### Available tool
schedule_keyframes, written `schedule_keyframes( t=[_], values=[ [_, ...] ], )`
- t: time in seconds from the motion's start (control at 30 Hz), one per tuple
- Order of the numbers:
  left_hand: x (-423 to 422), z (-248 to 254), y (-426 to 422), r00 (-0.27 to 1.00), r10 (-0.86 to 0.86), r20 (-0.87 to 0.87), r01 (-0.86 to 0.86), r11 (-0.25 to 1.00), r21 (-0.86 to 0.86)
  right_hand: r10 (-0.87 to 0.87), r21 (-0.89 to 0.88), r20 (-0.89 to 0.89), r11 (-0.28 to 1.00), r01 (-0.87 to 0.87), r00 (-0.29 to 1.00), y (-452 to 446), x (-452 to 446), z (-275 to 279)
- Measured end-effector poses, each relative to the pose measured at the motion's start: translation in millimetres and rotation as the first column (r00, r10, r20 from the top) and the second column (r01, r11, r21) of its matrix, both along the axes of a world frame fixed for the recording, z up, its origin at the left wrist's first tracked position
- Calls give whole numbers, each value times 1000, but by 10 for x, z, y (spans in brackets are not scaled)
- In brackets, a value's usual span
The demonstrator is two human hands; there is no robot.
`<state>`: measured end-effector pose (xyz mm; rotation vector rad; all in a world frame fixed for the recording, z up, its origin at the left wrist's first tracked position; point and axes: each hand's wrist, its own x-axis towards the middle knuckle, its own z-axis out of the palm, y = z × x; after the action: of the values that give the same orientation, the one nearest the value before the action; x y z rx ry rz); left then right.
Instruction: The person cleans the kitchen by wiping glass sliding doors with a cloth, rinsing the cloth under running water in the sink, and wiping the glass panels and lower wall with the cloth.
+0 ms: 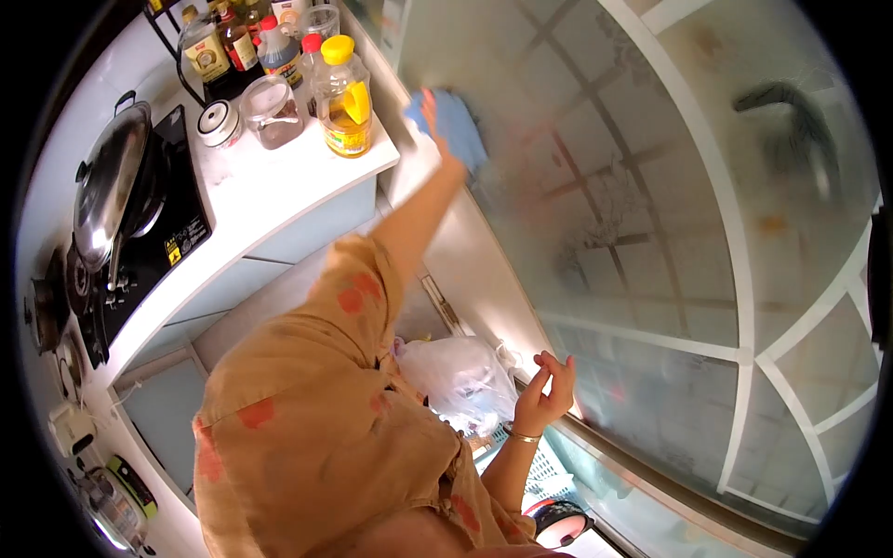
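Observation:
My left hand holds a blue cloth flat against the frosted glass panel, near its left edge. Part of the hand is hidden by the cloth. Lower down, my right hand hangs in the air beside the lower part of the glass, with a bracelet at the wrist. Its fingers are loosely bent and apart, and nothing shows in them. Closest to the cloth on the counter stands an oil bottle with a yellow cap.
The white counter carries sauce bottles, a clear jar and a white lidded jar. A lidded wok sits on the black stove. Below are a white plastic bag and a light-blue basket.

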<state>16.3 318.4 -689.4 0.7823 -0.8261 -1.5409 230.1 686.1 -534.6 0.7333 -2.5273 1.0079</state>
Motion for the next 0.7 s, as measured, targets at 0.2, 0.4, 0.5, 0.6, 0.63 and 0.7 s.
schedule_keyframes(
  t=[0.2,0.4,0.5,0.6,0.63,0.7],
  values=[
    [107,949,-230,653,-222,-725,272,961,-49,-11,-46,69,999,14,998,-214,-5,-131],
    [870,767,2137,884,78,461,420,302,-856,61,-89,21,994,-58,998,-609,-197,251],
    [904,679,1999,933,-30,358,358,-5,-934,60,-89,-29,994,-63,998,-710,-279,416],
    [778,674,1327,787,-7,617,608,-159,-778,63,-127,-49,990,-68,997,-735,-317,466],
    [718,647,1038,553,-67,831,816,-157,-556,84,-108,-54,990,-89,995,-735,-321,467],
    [455,683,384,841,97,533,516,158,-842,77,-102,-72,991,-84,994,-735,-318,442]
  ],
)
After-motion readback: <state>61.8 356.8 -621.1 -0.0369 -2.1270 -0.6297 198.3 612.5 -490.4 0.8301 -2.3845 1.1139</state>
